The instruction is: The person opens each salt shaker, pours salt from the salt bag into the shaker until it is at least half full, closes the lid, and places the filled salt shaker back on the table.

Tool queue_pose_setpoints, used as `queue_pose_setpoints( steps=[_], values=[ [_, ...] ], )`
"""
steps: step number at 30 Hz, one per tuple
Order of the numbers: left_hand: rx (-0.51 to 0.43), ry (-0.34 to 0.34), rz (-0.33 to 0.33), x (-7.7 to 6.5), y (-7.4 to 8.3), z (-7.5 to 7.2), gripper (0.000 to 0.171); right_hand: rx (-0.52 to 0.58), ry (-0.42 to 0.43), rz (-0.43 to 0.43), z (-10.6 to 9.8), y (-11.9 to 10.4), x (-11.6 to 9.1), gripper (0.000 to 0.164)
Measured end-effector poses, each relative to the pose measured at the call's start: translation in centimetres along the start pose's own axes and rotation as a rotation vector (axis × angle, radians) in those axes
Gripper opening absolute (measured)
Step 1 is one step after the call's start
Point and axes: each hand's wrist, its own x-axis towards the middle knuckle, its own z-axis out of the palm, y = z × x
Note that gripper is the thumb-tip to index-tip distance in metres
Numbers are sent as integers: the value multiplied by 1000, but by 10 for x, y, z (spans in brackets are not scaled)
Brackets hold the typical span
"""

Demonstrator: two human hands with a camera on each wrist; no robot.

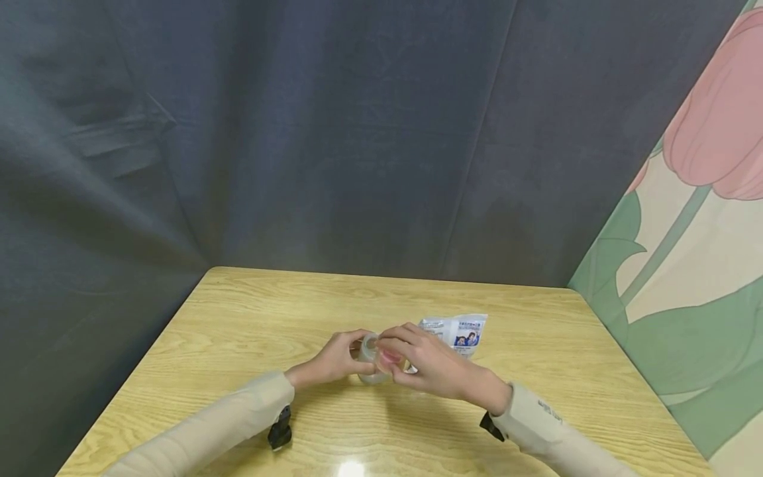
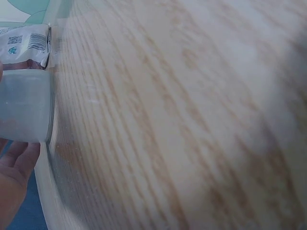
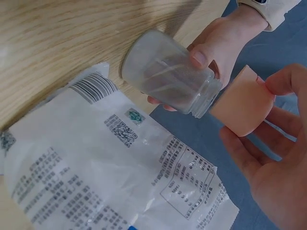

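Right fingers: the right hand (image 1: 426, 361) is pinching an orange-pink cap (image 3: 244, 103), thumb and fingers bearing on opposite sides, spread only as wide as the cap. Left fingers: the left hand (image 1: 334, 358) is gripping a translucent bottle (image 3: 160, 72) round its body, its thumb lying near the shoulder. Key relation, by my judgement: cap edge against bottle mouth (image 3: 206, 98). The cap is sitting just beyond the threaded mouth and, in the head view, is showing to the right of it, on the right hand's side; whether the two are touching, I cannot tell. The right hand is being the nearer one to the cap, the left to the bottle. In the right wrist view, one straight edge of the cap is facing the mouth, and the cap's axis is running roughly along the bottle's; its exact tilt is staying uncertain, as the fingers are covering part of it. The bottle is standing on the tabletop (image 1: 268, 305), base down, mouth pointing up, long axis close to vertical. Farther out, a white printed packet (image 3: 105, 158) is lying near the bottle, on the right hand's side, partly behind that hand in the head view.
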Motion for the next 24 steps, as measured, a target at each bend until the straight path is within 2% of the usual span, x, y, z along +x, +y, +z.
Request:
queue_pose_setpoints(
  steps=[14, 24],
  values=[
    [7, 1, 42, 0, -3, 1, 55, 9, 2, -21, 2, 1, -9, 33],
    [-17, 1, 16, 2, -1, 1, 57, 36, -89, 66, 1, -2, -15, 33]
  ],
)
